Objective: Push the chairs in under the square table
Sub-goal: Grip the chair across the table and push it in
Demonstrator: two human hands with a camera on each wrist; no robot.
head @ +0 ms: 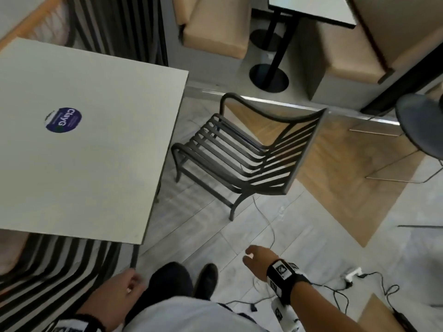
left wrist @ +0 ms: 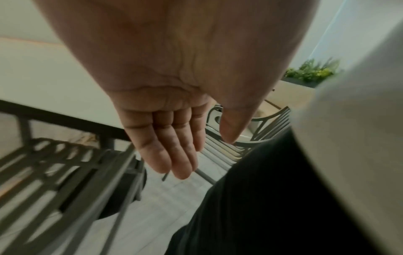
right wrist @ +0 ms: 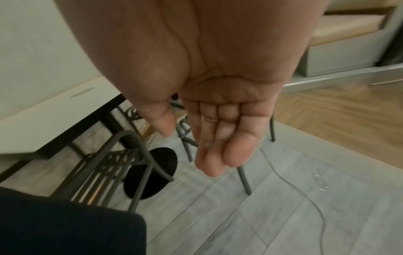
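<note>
The square white table (head: 91, 130) with a round blue sticker fills the left of the head view. A dark slatted metal chair (head: 244, 152) stands pulled out on the table's right side, its seat facing the table. A second slatted chair (head: 48, 271) sits at the near edge, partly under the top. My left hand (head: 129, 283) hangs beside that chair's back corner, fingers straight and holding nothing (left wrist: 202, 155). My right hand (head: 254, 257) is held out over the floor, short of the pulled-out chair, relaxed with nothing in it (right wrist: 189, 151).
Thin cables and a white power strip (head: 352, 275) lie on the grey floor at the right. Beyond a metal floor strip stand tan benches (head: 215, 27) and another table's black base (head: 268, 77). A dark stool (head: 419, 125) stands far right. My shoes (head: 206, 281) are between the chairs.
</note>
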